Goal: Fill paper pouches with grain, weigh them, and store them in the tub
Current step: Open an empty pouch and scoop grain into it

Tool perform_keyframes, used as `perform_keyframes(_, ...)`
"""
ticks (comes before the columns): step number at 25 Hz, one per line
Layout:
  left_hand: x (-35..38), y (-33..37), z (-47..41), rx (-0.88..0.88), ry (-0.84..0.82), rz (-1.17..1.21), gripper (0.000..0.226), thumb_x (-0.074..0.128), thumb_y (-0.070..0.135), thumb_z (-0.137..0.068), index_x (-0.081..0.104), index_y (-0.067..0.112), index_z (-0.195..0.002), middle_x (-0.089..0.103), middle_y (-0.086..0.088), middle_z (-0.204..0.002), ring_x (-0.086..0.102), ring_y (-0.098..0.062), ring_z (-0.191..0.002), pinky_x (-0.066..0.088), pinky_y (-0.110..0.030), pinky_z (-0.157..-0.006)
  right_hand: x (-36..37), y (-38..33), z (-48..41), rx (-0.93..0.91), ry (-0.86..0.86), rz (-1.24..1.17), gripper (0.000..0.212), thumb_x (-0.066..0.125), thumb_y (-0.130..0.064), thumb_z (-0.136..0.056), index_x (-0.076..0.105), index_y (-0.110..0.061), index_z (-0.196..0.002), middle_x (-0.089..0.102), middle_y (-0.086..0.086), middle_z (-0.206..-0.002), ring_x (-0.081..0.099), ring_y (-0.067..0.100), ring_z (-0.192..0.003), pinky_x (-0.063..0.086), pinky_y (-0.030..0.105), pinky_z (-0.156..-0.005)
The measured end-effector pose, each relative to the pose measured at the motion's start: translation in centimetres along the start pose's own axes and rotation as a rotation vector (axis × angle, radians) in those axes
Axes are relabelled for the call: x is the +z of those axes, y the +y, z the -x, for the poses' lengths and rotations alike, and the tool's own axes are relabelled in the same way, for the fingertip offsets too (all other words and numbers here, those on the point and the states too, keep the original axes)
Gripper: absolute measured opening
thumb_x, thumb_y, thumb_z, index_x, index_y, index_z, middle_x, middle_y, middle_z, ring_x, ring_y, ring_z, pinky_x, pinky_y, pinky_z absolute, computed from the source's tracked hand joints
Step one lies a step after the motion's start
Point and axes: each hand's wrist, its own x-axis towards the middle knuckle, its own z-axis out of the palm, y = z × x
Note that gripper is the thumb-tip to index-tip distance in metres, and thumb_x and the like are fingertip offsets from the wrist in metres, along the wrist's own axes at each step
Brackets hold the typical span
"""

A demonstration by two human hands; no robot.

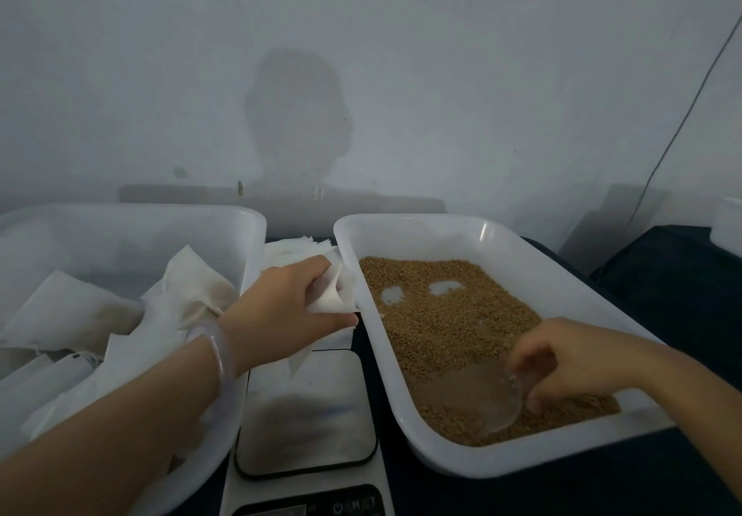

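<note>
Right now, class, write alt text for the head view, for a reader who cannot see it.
The left hand grips a white paper pouch between two white tubs, while the right hand holds a clear scoop in the right tub of grain. A scale sits between them; the left tub holds more pouches.

Pinching paper pouch [334, 295] with left grip [287, 301] over scale [307, 411] at 6 o'clock. Holding clear scoop [469, 401] with right grip [574, 359] in grain [441, 311], tray [506, 465] at 4 o'clock.
</note>
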Motion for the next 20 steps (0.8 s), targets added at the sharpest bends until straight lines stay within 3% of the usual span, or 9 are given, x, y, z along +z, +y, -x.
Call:
perform_keyframes(6,-0.2,0.1,0.0,-0.004,-0.011,0.024,0.044,0.076,0.042,-0.065,0.053,0.007,-0.078,0.048,0.005,-0.061,0.044,-0.001,-0.06,0.035,-0.012,-0.058,0.0,0.8,1.8,-0.025,0.093,-0.033,0.023,0.075,-0.039,-0.076,0.069,-0.047,-0.097,0.062,-0.022,-0.099,0.057,-0.001,-0.097,0.048,0.027,-0.088)
perform_keyframes(11,-1.3,2.4,0.2,-0.022,-0.059,0.194,0.038,0.082,0.044,-0.062,0.05,0.026,-0.072,0.054,0.01,-0.064,0.046,-0.002,-0.055,0.038,-0.012,-0.053,-0.5,2.0,3.8,0.006,0.254,-0.087,0.027,0.069,-0.039,-0.079,0.064,-0.049,-0.104,0.061,-0.034,-0.101,0.054,-0.012,-0.1,0.044,0.024,-0.093)
perform_keyframes(15,-0.3,6.7,-1.0,0.034,-0.15,0.251,0.045,0.081,0.053,-0.057,0.049,0.028,-0.077,0.055,0.013,-0.067,0.05,0.005,-0.056,0.036,-0.009,-0.047,-1.1,2.4,5.0,0.03,0.389,-0.079,0.032,0.057,-0.047,-0.075,0.056,-0.049,-0.107,0.063,-0.024,-0.108,0.054,-0.012,-0.101,0.045,0.03,-0.097)
perform_keyframes(20,4.1,8.5,-1.0,-0.035,-0.23,0.256,0.045,0.079,0.049,-0.064,0.046,0.034,-0.09,0.054,0.017,-0.086,0.055,0.002,-0.073,0.038,-0.007,-0.049,-4.5,1.8,7.1,-0.044,0.533,-0.14,0.037,0.054,-0.049,-0.076,0.059,-0.046,-0.113,0.063,-0.021,-0.108,0.056,-0.007,-0.101,0.046,0.029,-0.088)
